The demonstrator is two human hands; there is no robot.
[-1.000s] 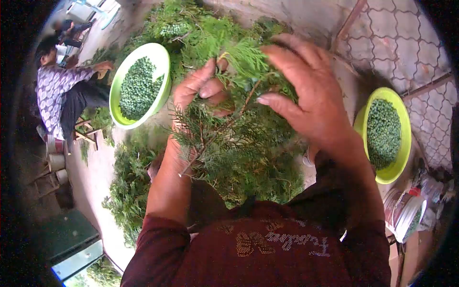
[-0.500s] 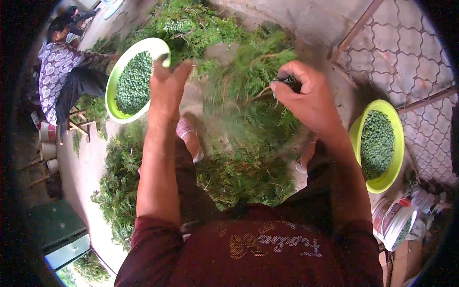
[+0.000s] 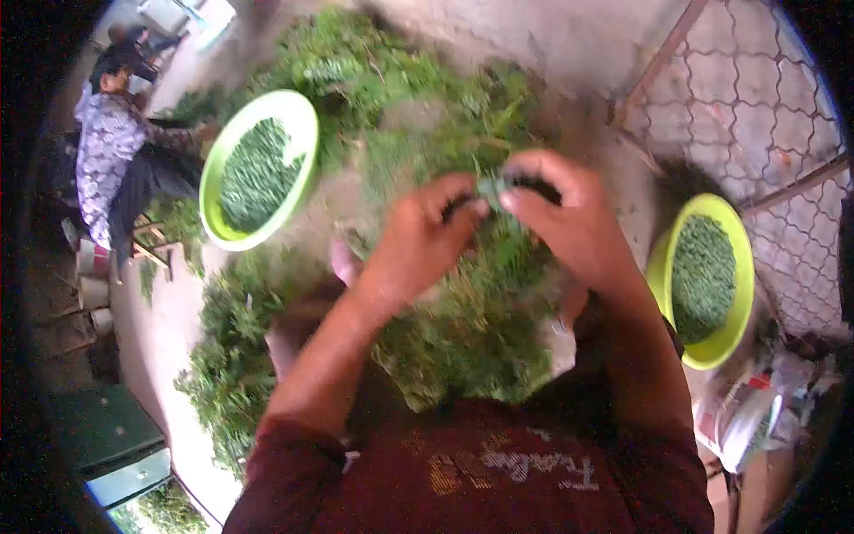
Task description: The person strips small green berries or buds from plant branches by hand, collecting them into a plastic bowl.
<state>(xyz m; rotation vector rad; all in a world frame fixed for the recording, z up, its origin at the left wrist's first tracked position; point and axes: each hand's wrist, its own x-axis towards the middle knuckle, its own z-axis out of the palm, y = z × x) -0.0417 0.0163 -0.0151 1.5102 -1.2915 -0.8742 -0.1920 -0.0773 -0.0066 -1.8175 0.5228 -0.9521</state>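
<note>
My left hand (image 3: pixel 422 233) and my right hand (image 3: pixel 569 221) meet in front of me, thumbs and fingers pinched at a green sprig (image 3: pixel 494 189). Motion blur hides its details, and the fingers cover part of it. Below and behind the hands lie cut evergreen branches (image 3: pixel 471 347). Left of my left hand, a green basin (image 3: pixel 210 209) holds many small green pieces (image 3: pixel 260 173), which looked round and berry-like a moment ago. To the right of my right hand stands a yellow-green basin (image 3: pixel 745 294) with similar pieces.
A person (image 3: pixel 111 151) sits at the upper left beside a small wooden stool (image 3: pixel 149 245). More branches (image 3: pixel 227 356) lie along the left. A tipped white bucket (image 3: pixel 747 432) is at the lower right, near a metal frame (image 3: pixel 663 58) and patterned paving (image 3: pixel 756 98).
My left hand has moved right, from beside the green basin to my right hand, and its fingers have closed. The branch in my right hand no longer shows clearly. The view has shifted slightly.
</note>
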